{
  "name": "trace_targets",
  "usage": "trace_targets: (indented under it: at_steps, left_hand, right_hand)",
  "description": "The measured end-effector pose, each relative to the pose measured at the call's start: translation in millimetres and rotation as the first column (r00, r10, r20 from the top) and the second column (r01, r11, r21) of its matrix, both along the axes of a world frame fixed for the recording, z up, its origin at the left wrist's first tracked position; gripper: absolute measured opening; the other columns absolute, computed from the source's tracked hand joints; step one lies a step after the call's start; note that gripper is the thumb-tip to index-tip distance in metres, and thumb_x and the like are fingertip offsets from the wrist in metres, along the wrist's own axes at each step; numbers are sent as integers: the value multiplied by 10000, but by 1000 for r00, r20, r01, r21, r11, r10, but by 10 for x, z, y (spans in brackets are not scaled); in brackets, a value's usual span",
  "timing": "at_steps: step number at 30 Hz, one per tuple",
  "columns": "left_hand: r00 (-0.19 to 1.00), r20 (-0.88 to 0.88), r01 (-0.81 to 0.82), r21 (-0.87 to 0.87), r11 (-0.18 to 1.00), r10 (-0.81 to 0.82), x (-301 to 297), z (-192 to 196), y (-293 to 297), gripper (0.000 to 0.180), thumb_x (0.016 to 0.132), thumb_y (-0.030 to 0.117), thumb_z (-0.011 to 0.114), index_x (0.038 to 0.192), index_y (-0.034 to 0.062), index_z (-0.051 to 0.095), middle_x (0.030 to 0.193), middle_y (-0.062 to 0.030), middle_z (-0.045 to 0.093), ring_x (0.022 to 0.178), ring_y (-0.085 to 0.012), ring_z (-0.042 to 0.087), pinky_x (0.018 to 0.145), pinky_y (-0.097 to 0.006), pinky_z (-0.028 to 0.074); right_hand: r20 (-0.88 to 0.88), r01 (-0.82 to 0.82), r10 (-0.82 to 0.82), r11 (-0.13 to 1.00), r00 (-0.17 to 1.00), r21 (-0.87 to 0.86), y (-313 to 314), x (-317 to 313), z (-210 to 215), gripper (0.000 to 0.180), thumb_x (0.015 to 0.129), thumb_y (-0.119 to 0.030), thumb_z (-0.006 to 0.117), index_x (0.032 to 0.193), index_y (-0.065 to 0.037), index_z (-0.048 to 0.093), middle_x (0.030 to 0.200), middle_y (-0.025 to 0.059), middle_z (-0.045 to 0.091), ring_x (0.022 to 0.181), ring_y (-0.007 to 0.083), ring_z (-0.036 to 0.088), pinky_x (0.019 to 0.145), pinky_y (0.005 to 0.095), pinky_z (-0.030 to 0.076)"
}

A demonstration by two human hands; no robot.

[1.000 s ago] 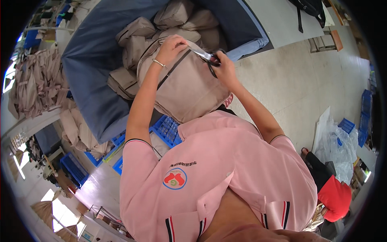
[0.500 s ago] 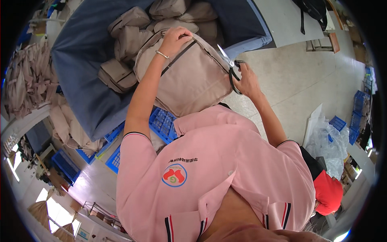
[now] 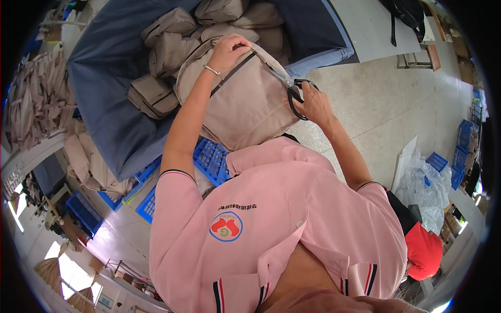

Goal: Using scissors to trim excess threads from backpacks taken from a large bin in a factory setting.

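A beige fabric bag (image 3: 242, 112) with a dark zip strip lies in front of me, against the near side of a large blue bin. My left hand (image 3: 230, 52) grips the bag's upper edge, its fingers bent over the fabric near the top of the strip. In my right hand (image 3: 314, 104) is a pair of scissors with black handles (image 3: 295, 99), fingers in the loops. The metal blades point up and left over the bag's right edge; their tips lie against the fabric and are hard to make out.
The blue fabric-lined bin (image 3: 112, 104) holds several beige bags (image 3: 168, 26). Blue plastic crates (image 3: 211, 161) stand below it. Beige pieces (image 3: 39, 99) hang at the left. Clear plastic wrap (image 3: 425, 182) lies at the right, near a person in red (image 3: 425, 250).
My right hand has brought the scissors left and slightly down, so the blades now lie against the bag's edge. The left hand keeps its grip in nearly the same place.
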State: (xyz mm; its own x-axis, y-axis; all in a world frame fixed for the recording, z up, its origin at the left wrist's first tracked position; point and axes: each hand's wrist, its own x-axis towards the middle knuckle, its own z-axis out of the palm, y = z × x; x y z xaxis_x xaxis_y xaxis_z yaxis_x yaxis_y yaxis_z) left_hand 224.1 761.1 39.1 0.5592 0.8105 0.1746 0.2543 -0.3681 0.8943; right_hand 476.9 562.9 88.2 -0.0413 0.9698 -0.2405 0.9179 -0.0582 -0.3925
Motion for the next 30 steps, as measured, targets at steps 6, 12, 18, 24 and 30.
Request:
trace_targets:
  at_steps: [6, 12, 18, 24, 30]
  left_hand:
    - [1000, 25, 4, -16, 1000, -4, -9, -30, -8, 106, 801, 121, 698, 874, 43, 694, 887, -66, 648, 797, -201, 611, 733, -307, 490]
    - [999, 51, -9, -66, 998, 12, -9, -52, -27, 98, 791, 102, 705, 869, 43, 694, 876, -59, 644, 790, -186, 612, 726, -297, 491]
    - [1000, -15, -16, 18, 1000, 16, 26, -11, -23, 96, 785, 94, 702, 865, 41, 693, 890, -57, 654, 805, -197, 614, 746, -301, 491]
    - [999, 11, -33, -64, 997, 34, -9, -104, -18, 98, 785, 88, 702, 866, 34, 691, 897, -60, 659, 819, -196, 619, 751, -301, 492]
    - [1000, 11, 3, -174, 985, -1, -4, -94, -22, 106, 846, 55, 670, 940, 7, 682, 955, -31, 636, 883, -121, 594, 813, -259, 475]
  right_hand:
    - [-55, 35, -33, 999, 998, 28, -110, -72, -29, 555, 834, -531, 652, 981, -21, 491, 860, 205, 646, 766, 410, 639, 650, 469, 517]
    - [10, 45, -46, 998, 999, 46, -128, -114, -121, 541, 832, -512, 658, 982, -23, 481, 864, 188, 648, 756, 384, 652, 648, 447, 531]
    - [59, 2, -15, 978, 998, 210, 14, -179, -121, 516, 843, -454, 662, 1000, -8, 456, 882, 202, 642, 754, 399, 649, 646, 470, 523]
    - [34, 35, -35, 999, 999, 1, 15, -217, -47, 498, 858, -455, 647, 968, -10, 451, 838, 211, 651, 718, 401, 651, 622, 480, 521]
    - [52, 33, -34, 999, 998, 32, 19, -162, -162, 503, 859, -480, 641, 922, -15, 459, 742, 191, 661, 642, 382, 657, 557, 457, 525]
